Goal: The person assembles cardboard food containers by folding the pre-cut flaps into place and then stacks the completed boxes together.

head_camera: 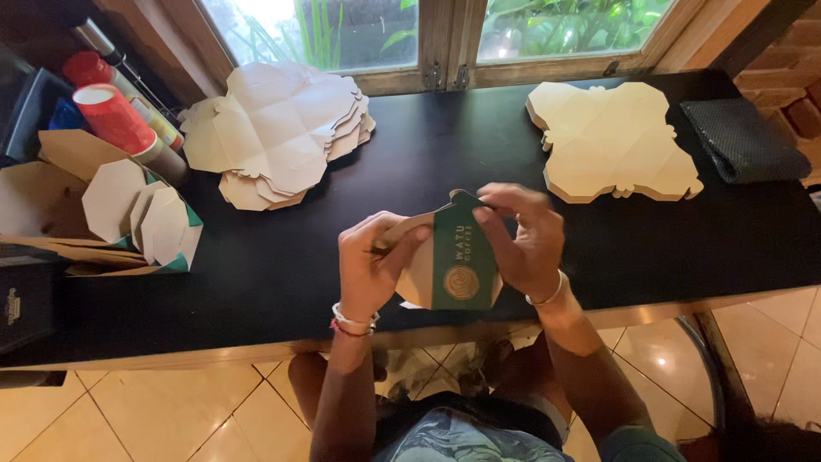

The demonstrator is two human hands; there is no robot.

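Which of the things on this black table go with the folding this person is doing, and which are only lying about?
Part of the work:
- green and tan carton, held by the left hand and right hand
- flat cut sheets, neat stack
- looser pile of sheets
- folded cartons at the left

Lying about:
- dark folded cloth
- red-capped tubes

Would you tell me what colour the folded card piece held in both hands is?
In the head view, the folded card piece is dark green with a round gold emblem, and beige at its edges.

Left hand (pixel 369 267), right hand (pixel 523 239) pinch green carton (pixel 457 261)
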